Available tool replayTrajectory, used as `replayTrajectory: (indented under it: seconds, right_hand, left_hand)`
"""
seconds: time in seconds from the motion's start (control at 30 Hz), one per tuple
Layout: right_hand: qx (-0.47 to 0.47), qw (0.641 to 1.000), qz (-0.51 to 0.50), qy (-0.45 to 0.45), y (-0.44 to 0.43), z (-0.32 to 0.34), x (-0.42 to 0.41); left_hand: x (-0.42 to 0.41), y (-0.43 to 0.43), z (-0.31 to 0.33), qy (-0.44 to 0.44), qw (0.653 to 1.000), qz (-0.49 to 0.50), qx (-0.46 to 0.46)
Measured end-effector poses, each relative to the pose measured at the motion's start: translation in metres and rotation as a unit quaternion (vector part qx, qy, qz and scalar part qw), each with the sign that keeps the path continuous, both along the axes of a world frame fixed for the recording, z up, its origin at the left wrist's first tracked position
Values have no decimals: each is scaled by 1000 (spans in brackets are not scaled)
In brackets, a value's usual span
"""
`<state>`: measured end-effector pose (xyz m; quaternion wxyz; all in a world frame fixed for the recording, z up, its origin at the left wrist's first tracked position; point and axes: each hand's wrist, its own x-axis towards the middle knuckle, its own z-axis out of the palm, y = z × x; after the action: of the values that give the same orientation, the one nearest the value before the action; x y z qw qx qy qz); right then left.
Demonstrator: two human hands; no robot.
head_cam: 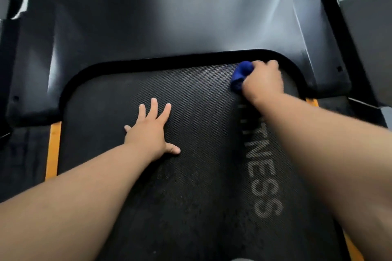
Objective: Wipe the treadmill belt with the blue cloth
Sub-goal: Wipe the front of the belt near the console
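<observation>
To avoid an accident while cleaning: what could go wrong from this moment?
1. The right hand grips the blue cloth at the far right corner of the treadmill belt, next to the motor cover; cloth or fingers might catch in the gap there.
2. The left hand lies flat on the belt, perhaps bearing weight; if the belt slips, the person may fall forward.

Dim light, a pale sheen on the motor cover (169, 17); wide-angle bending at edges, right hand (263, 80) motion-blurred.
</observation>
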<state>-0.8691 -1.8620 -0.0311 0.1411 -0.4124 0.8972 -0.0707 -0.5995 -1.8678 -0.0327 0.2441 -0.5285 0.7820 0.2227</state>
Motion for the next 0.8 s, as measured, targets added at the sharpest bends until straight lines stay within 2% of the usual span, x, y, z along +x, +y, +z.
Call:
replayTrajectory:
  seconds: [0.03, 0.1, 0.17, 0.23, 0.27, 0.4, 0.53, 0.63, 0.7, 0.8]
  right_hand:
    - [23, 999, -7, 24, 1, 4, -7]
    - [47, 993, 88, 58, 13, 14, 9]
    - [19, 974, 225, 32, 40, 10, 41]
    - [24, 933, 357, -25, 82, 3, 62]
    - [42, 923, 381, -39, 99, 1, 61]
    - [54, 953, 297, -35, 130, 12, 19]
    - [66, 935, 343, -53, 165, 36, 8]
    - [35, 970, 240, -33, 209, 37, -6]
    - [76, 985, 156, 8, 247, 36, -17]
    - [161, 982, 96, 7, 300, 32, -25]
  left_hand:
    - [0, -1, 1, 2, 1000, 3, 2]
    - [0, 0, 1, 12, 1000, 9, 0]
    - [0, 0, 1, 24, 1000, 12, -11]
    - [0, 1, 2, 27, 999, 14, -13]
    - [-1, 2, 3, 25, 999, 16, -13]
    - [-11, 21, 7, 18, 998, -36, -43]
    - [-61, 75, 19, 153, 974, -168, -23]
    - [-96, 112, 12, 202, 963, -176, -5]
    - [-103, 123, 2, 201, 960, -188, -44]
    - [-108, 129, -12, 225, 924, -282, -126]
